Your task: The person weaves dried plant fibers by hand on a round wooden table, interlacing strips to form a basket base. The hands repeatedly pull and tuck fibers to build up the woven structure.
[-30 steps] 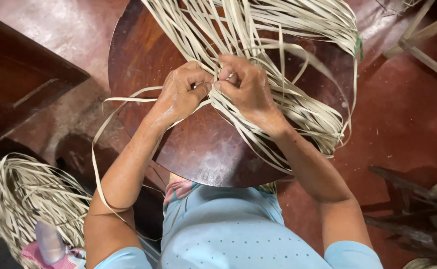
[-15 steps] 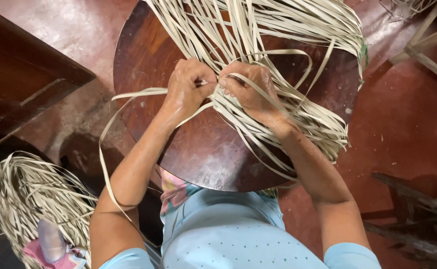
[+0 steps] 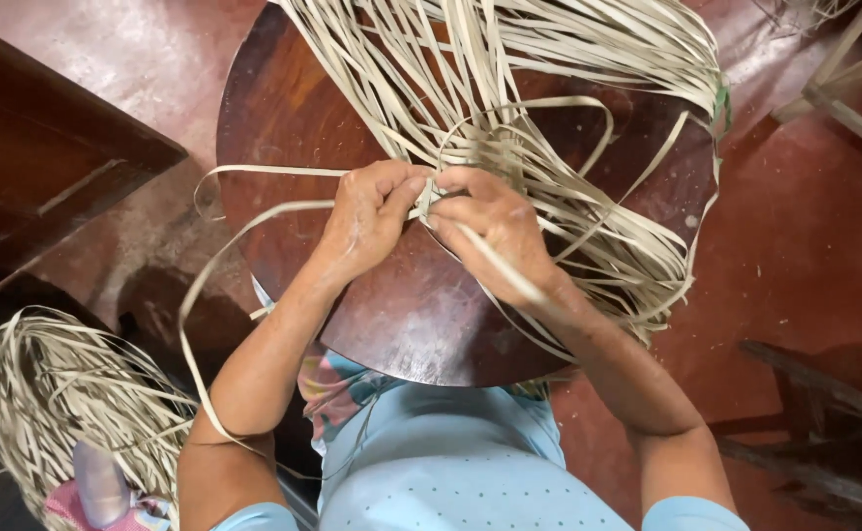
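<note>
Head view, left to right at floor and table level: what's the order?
Loose bundle of pale strips on the floor → dark wooden furniture → left hand → right hand → round wooden table's right rim → wooden frame pieces at far right.

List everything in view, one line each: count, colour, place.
round table: one, dark reddish-brown wood, centre.
loose strips: many, pale cream, spread over the table's top and right side.
looping strip: one, pale cream, from the hands out past the table's left edge.
strip bundle: one, pale cream, on the floor at lower left.
floor: reddish-brown, all around.
wooden furniture: one, dark brown, upper left.
left hand: one, gripping strips at table centre.
right hand: one, gripping strips beside the left.
</note>
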